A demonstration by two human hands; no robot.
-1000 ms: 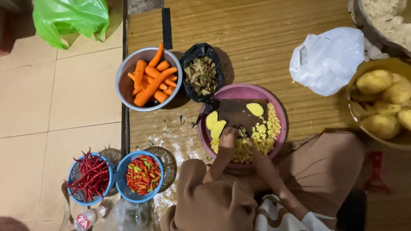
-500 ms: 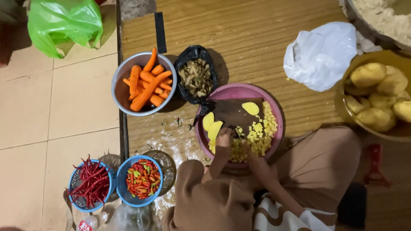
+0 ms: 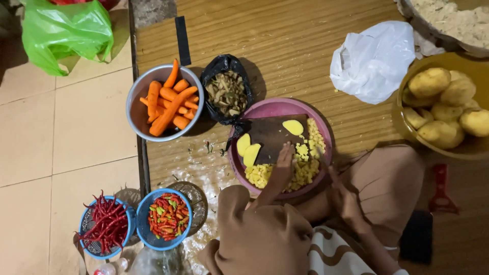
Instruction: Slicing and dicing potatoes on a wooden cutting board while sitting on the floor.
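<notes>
Down at six o'clock, a soft brown head covering (image 3: 265, 239) fills the low centre, its cloth falling in loose, rounded folds with a matte finish. At five o'clock, a white garment patterned with wavy brown bands (image 3: 331, 254) peeks out below it. Over toward four o'clock, lighter brown fabric (image 3: 387, 188) spreads wide and smooth, creased gently near its upper edge. The left hand (image 3: 282, 165) and forearm come out bare from under the covering, no sleeve showing. The right hand (image 3: 344, 198) is bare too, no ring or bracelet visible on either.
</notes>
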